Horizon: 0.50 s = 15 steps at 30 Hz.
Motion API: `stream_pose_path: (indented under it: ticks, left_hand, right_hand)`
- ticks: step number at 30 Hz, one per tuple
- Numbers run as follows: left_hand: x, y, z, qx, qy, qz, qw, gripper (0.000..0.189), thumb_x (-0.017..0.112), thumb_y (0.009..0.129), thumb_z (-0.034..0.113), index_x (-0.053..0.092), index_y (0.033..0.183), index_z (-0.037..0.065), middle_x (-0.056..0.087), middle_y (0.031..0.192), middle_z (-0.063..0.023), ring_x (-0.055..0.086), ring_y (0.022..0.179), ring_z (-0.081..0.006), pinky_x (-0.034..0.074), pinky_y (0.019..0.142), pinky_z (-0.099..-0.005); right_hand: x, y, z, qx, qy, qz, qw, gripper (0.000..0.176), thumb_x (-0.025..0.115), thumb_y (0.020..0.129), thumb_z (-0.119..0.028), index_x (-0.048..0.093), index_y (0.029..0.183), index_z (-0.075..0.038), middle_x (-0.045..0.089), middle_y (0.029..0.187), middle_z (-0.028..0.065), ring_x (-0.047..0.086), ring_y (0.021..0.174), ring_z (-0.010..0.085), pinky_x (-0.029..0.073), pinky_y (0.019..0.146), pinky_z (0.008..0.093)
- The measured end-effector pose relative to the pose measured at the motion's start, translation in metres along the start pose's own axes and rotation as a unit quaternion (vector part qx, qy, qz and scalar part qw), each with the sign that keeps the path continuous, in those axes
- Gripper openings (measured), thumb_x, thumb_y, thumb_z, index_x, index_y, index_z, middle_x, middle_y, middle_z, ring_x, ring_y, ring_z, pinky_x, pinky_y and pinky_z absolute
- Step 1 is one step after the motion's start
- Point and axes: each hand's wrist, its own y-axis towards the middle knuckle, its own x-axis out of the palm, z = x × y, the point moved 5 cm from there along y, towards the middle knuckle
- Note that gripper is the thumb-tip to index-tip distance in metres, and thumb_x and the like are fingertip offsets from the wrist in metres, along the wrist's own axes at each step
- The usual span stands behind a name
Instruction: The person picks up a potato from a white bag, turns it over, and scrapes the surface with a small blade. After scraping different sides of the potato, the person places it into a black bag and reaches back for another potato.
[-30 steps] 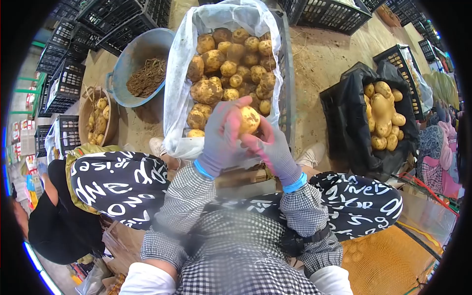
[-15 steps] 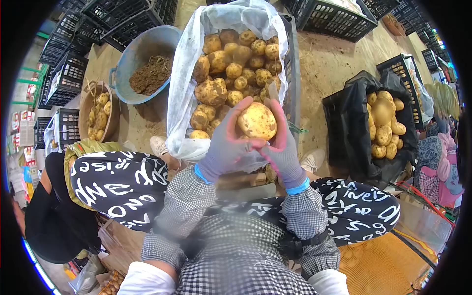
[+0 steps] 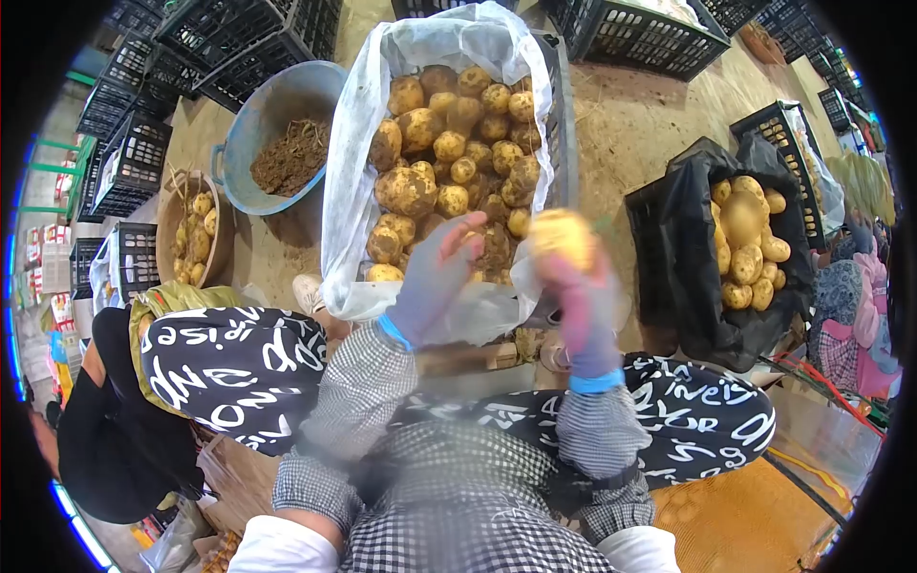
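My right hand (image 3: 583, 301), gloved and blurred by motion, holds a yellow potato (image 3: 562, 239) at the right edge of the white-lined crate (image 3: 350, 181). Over the crate's near end, my left hand (image 3: 437, 277) has its fingers apart, partly curled, and holds nothing. Beneath and beyond it lie many soil-marked potatoes (image 3: 406, 191) of mixed sizes. To the right stands a crate with a black liner (image 3: 676, 239), holding cleaner yellow potatoes (image 3: 745, 258).
A blue tub (image 3: 239, 153) with brown soil (image 3: 289, 158) stands left of the lined crate. Beside it is a brown basin (image 3: 224, 234) of potatoes. Black crates (image 3: 635, 43) line the far side. A person (image 3: 115, 420) is at the left.
My right hand has moved right with the potato, away from my left hand. My left hand has let go of the potato and stays over the crate.
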Motion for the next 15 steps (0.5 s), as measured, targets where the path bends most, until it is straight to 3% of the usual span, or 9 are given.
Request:
stream_pose_path:
  ticks: [2, 4, 7, 10, 11, 14, 15]
  left_hand:
    - [-0.009, 0.026, -0.027, 0.035, 0.125, 0.012, 0.991, 0.054, 0.065, 0.093, 0.031, 0.051, 0.139, 0.005, 0.058, 0.133, -0.0155, 0.057, 0.12, -0.0253, 0.046, 0.099, -0.0365]
    - [0.003, 0.059, -0.034, 0.041, 0.196, 0.001, 0.98, 0.06, 0.065, 0.09, 0.032, 0.047, 0.142, 0.007, 0.055, 0.134, -0.0189, 0.056, 0.122, -0.0315, 0.046, 0.1, -0.0396]
    - [0.043, 0.133, -0.045, 0.037, 0.315, -0.015, 0.948, 0.07, 0.065, 0.087, 0.032, 0.038, 0.148, 0.011, 0.051, 0.137, -0.0233, 0.055, 0.121, -0.0384, 0.045, 0.102, -0.0445]
    - [0.077, 0.187, -0.069, -0.045, 0.344, -0.042, 0.937, 0.067, 0.064, 0.087, 0.032, 0.041, 0.147, 0.012, 0.052, 0.133, -0.0267, 0.056, 0.12, -0.0398, 0.045, 0.102, -0.045]
    - [0.079, 0.195, -0.08, -0.028, 0.345, 0.007, 0.938, 0.066, 0.067, 0.086, 0.029, 0.044, 0.145, 0.009, 0.054, 0.131, -0.0239, 0.06, 0.115, -0.0336, 0.05, 0.095, -0.0418]
    - [0.066, 0.183, -0.064, -0.114, 0.061, -0.089, 0.988, 0.065, 0.071, 0.085, 0.022, 0.046, 0.142, 0.005, 0.058, 0.127, -0.0182, 0.063, 0.108, -0.0255, 0.054, 0.087, -0.036]
    - [0.051, 0.179, -0.068, -0.078, -0.012, -0.096, 0.992, 0.069, 0.073, 0.085, 0.018, 0.042, 0.145, 0.004, 0.06, 0.124, -0.0129, 0.063, 0.104, -0.0194, 0.055, 0.084, -0.0313]
  right_hand:
    - [-0.042, 0.01, -0.031, -0.103, 0.319, 0.061, 0.94, 0.047, 0.061, 0.096, -0.018, 0.046, 0.136, 0.002, 0.061, 0.122, 0.0154, 0.06, 0.116, 0.025, 0.051, 0.103, 0.0386]
    - [-0.063, 0.007, -0.074, -0.219, 0.416, 0.048, 0.882, 0.044, 0.054, 0.1, -0.02, 0.046, 0.136, 0.003, 0.063, 0.119, 0.0174, 0.062, 0.114, 0.0289, 0.053, 0.103, 0.0428]
    - [-0.076, 0.01, -0.063, -0.206, 0.372, 0.077, 0.902, 0.045, 0.053, 0.101, -0.022, 0.045, 0.139, 0.002, 0.062, 0.121, 0.018, 0.063, 0.111, 0.0281, 0.054, 0.099, 0.0401]
    - [-0.072, 0.011, -0.034, -0.163, 0.232, 0.128, 0.95, 0.045, 0.051, 0.102, -0.02, 0.044, 0.141, 0.001, 0.062, 0.123, 0.018, 0.066, 0.103, 0.0245, 0.057, 0.09, 0.0365]
    - [-0.068, 0.011, -0.036, -0.162, 0.228, 0.111, 0.954, 0.045, 0.051, 0.102, -0.019, 0.044, 0.141, 0.001, 0.062, 0.123, 0.0177, 0.066, 0.1, 0.0231, 0.057, 0.088, 0.0357]
    - [-0.056, 0.01, -0.036, -0.147, 0.223, 0.088, 0.96, 0.044, 0.052, 0.101, -0.016, 0.045, 0.141, 0.001, 0.062, 0.124, 0.0169, 0.067, 0.094, 0.02, 0.057, 0.083, 0.034]
    - [-0.053, 0.013, -0.036, -0.143, 0.221, 0.096, 0.96, 0.045, 0.052, 0.101, -0.015, 0.044, 0.142, 0.001, 0.062, 0.124, 0.0169, 0.067, 0.094, 0.0198, 0.057, 0.083, 0.0341]
